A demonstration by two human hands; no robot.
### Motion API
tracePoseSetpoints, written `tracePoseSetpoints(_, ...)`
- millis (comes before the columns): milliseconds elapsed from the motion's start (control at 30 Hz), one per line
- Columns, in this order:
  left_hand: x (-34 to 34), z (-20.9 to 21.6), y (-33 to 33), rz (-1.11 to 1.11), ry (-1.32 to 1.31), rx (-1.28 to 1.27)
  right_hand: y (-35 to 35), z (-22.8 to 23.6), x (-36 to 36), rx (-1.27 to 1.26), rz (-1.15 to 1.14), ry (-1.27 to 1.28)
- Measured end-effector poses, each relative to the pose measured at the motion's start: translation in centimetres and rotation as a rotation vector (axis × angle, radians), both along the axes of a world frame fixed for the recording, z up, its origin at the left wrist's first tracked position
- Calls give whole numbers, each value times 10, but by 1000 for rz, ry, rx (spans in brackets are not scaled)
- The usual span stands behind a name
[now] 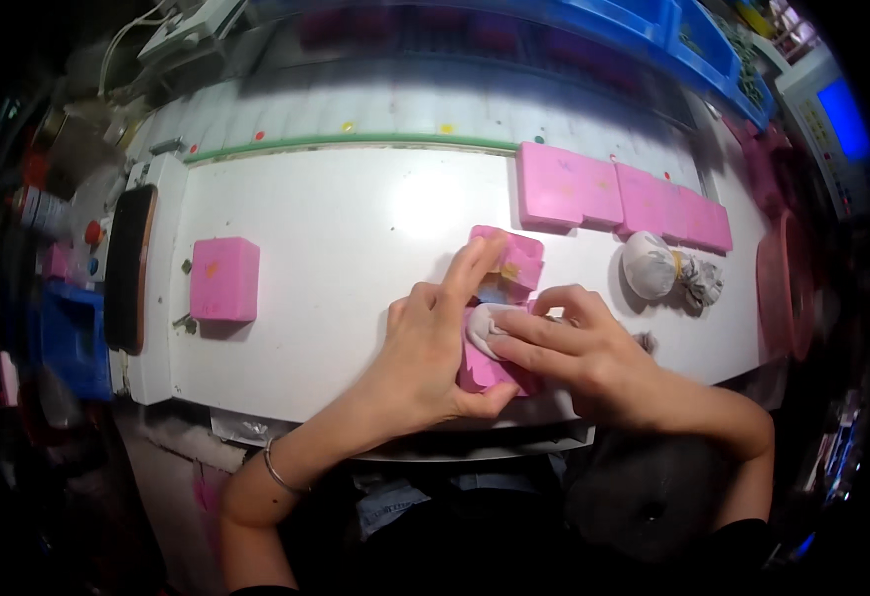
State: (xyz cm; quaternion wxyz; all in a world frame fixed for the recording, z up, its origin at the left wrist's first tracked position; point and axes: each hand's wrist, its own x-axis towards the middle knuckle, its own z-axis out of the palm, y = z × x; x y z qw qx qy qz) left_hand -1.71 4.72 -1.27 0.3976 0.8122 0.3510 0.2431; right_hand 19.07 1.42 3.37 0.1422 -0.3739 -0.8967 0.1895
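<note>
Near the front of the white table, my left hand (420, 343) is wrapped round a pink block-like piece (483, 373), thumb at its near end and fingers stretched along its left side. My right hand (589, 353) presses a white, soft-looking rounded pad (482, 326) onto the top of that piece. Just beyond, under my left fingertips, lies another pink piece (526, 250) with a hollowed face and a yellowish mark. Whether the two pink pieces are joined is hidden by my fingers. A white cloth bundle (649, 266) tied with a yellowish band rests to the right.
One pink block (224, 280) stands at the left, beside a dark phone-like slab (132, 268). Several pink blocks (569, 187) line the back right. Behind a green strip (356, 142) runs a pale surface. Blue bins (644, 30) hang at the back; a reddish basin (785, 283) is far right.
</note>
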Motion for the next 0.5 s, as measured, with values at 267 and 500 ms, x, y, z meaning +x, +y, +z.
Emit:
tracePoseSetpoints(267, -1, -5, 0, 12, -35, 60, -11, 18, 25, -61, -170, 11)
tracePoseSetpoints(500, 6, 7, -9, 145, 3, 321, -26, -15, 22, 382, -393, -186)
